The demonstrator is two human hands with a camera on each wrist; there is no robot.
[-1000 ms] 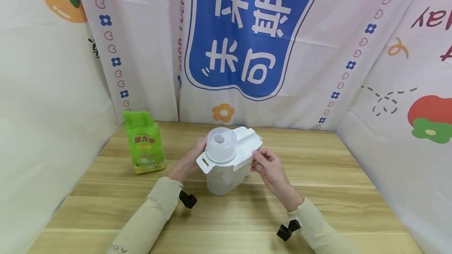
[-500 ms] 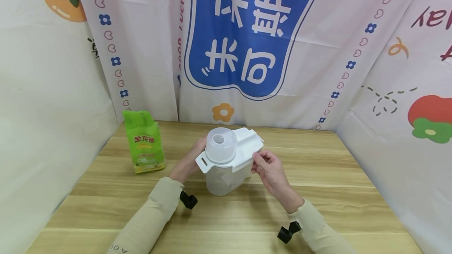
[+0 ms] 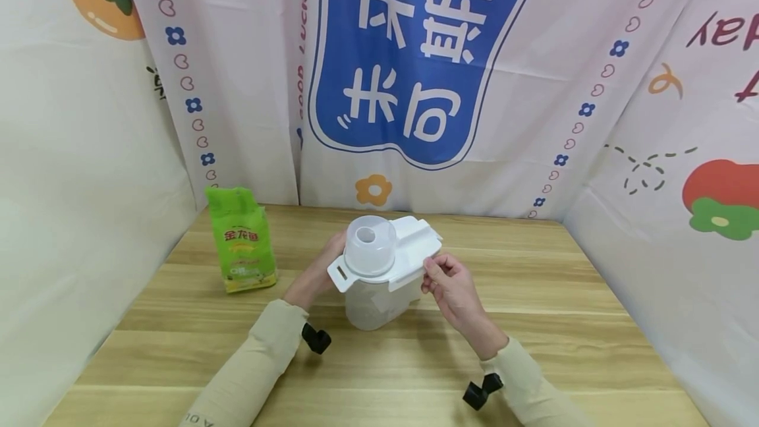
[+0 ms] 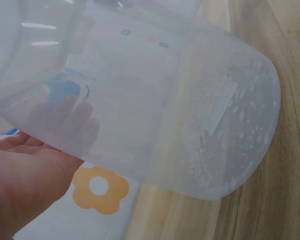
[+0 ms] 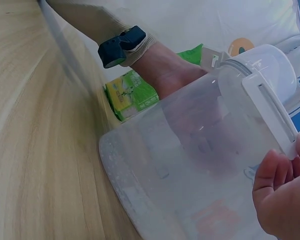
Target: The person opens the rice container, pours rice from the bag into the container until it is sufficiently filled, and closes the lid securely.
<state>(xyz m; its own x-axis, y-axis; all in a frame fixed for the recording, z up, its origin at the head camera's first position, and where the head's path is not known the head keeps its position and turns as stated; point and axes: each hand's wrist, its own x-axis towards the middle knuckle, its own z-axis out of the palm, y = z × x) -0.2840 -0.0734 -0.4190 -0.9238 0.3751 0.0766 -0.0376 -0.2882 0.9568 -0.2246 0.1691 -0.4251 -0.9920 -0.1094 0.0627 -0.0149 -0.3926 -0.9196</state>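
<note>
A translucent storage container stands upright on the table, a few pale grains inside at its bottom. Its white lid is on top, and a clear measuring cup sits upside down on the lid. My left hand holds the container from its left and far side; in the head view its fingers are hidden behind it, but they show through the wall in the left wrist view. With thumb and fingers, my right hand pinches the lid's right edge. A green bag with printed characters stands left of the container.
The wooden table carries the container and the bag. Printed cloth walls close it in at the back and on both sides. A black wrist mount sits on each sleeve.
</note>
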